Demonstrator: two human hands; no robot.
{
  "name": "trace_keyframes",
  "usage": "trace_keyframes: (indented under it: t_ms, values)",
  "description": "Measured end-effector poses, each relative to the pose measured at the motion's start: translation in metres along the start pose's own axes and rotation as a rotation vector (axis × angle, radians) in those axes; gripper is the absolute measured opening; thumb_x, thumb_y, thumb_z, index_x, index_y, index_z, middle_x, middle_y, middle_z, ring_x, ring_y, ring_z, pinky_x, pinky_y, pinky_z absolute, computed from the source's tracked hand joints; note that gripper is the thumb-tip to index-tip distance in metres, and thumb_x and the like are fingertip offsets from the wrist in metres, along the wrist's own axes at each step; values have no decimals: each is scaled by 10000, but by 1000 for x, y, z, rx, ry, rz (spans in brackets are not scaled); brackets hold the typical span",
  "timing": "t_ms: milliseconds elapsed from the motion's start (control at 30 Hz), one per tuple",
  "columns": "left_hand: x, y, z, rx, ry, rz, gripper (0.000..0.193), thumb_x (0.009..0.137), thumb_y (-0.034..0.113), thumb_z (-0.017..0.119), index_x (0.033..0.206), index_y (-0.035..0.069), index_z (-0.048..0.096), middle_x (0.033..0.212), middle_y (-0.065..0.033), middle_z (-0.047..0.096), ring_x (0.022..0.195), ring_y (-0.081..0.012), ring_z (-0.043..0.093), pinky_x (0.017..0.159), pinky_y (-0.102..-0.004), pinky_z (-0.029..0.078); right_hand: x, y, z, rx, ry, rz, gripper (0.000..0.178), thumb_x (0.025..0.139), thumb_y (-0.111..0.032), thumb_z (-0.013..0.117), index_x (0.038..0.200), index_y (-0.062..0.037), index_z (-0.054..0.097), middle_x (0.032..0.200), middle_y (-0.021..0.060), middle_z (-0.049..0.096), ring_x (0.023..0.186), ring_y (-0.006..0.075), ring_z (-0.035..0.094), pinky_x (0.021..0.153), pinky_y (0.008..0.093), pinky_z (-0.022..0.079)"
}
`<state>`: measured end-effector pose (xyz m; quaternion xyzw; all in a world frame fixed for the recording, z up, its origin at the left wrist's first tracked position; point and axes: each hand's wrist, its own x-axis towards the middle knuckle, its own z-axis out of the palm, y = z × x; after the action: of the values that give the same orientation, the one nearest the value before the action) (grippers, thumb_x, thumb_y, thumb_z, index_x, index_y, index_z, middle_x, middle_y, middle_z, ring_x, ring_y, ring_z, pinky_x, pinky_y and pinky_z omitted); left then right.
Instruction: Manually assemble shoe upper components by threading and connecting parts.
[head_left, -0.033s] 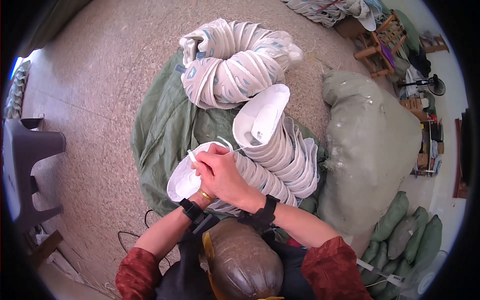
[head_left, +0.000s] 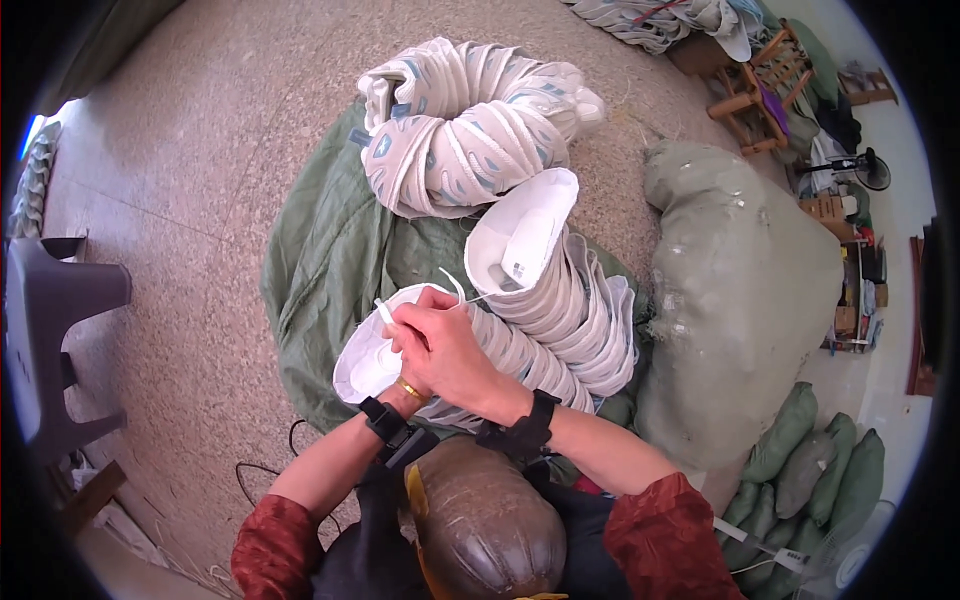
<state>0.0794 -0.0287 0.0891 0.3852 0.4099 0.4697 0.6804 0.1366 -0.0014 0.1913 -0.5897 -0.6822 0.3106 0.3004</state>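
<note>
My right hand is closed in a pinch, with a white cord poking out from the fingers. My left hand, with a gold bracelet at the wrist, lies beneath it and is mostly hidden; its fingers look closed on the same cord. Both hands are over the open white end of a stack of nested shoe uppers. Beside it, a second stack ends in a white shoe upper, and a thin string runs from my hands toward it. Farther off, a curled stack of uppers has blue-grey patches.
Under the stacks is a green sack. A big stuffed sack stands to the right, with several small green bundles nearer me. A grey plastic stool is at left, a wooden chair at far right.
The free end of the cord above my fingers has shifted slightly. Both hands stay in nearly the same place.
</note>
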Motion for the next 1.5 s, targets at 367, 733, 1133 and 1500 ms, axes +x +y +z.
trace_keyframes:
  t_ms: [367, 733, 1133, 1500]
  values:
    - [22, 15, 4, -46, -73, -188, 120, 1024, 155, 619, 970, 49, 603, 839, 13, 654, 744, -45, 547, 649, -225, 395, 7, 60, -69, -112, -83, -101, 259, 816, 15, 618, 1057, -3, 709, 956, 189, 703, 888, 393, 659, 794, 454, 534]
    - [30, 15, 14, 396, -21, 88, 97, 952, 88, 690, 947, 19, 622, 851, -28, 667, 768, -98, 605, 683, -278, 481, 0, 85, -82, -319, -222, -68, 34, 823, -21, 645, 824, 11, 655, 860, 183, 646, 897, 395, 621, 790, 489, 505]
    - [41, 8, 11, 372, 17, 43, 115, 885, 40, 711, 978, -19, 681, 861, -91, 715, 740, -139, 676, 661, -286, 529, -9, 78, -92, -171, -29, 72, 88, 847, -48, 718, 836, 15, 658, 864, 185, 624, 829, 395, 651, 726, 459, 532]
    - [46, 9, 13, -39, -11, -191, 115, 949, 91, 695, 1008, 1, 654, 823, 3, 677, 742, -77, 620, 677, -265, 493, -25, 85, -82, 319, -66, 519, 176, 906, -114, 717, 942, 57, 695, 739, 183, 697, 626, 334, 688, 600, 378, 544]
